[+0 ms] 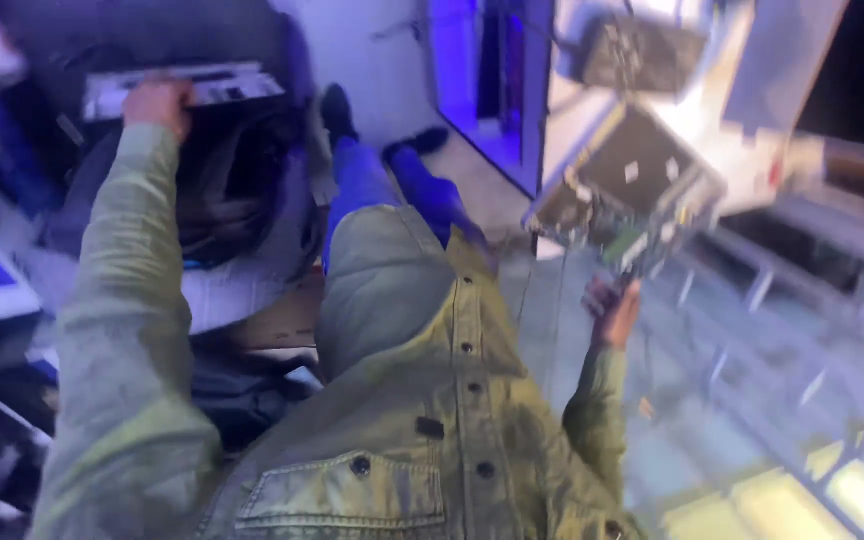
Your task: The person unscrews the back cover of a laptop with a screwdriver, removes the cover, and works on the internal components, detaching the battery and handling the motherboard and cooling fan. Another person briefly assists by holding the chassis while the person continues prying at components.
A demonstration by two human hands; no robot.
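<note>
Left hand (pixel 157 103), up at eleven o'clock, closes over the near end of a flat grey panel (pixel 187 87) that lies across dark bags (pixel 237 190). Blue trouser legs (pixel 392 185) run toward twelve. Right hand (pixel 614 312), at three o'clock, grips the lower edge of a tilted open computer chassis (pixel 632 185), though blur hides its fingers.

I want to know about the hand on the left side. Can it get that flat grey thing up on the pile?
Probably yes. The left hand already seems to rest on the near end of the flat grey panel, with the sleeve stretched out towards it and nothing in between. The picture is blurry, so the grip itself is unclear.
</note>
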